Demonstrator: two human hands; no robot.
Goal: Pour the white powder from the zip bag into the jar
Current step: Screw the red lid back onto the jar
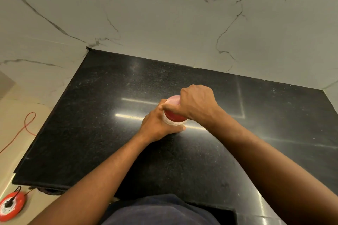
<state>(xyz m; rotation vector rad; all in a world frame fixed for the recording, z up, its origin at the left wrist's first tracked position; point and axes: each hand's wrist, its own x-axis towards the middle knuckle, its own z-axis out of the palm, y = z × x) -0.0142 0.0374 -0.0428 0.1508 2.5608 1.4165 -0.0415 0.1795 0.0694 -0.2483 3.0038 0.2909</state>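
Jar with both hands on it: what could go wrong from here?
1. The right hand grips the red lid from above while the left hand holds the jar. If the lid frees suddenly, the jar could tip or skid on the glossy counter.
2. No zip bag is in view, and both hands are busy, so the pour may be delayed.

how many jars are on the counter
1. The jar stands in the middle of the counter, the left hand gripping its body, the right hand gripping its red lid. None seems hidden.
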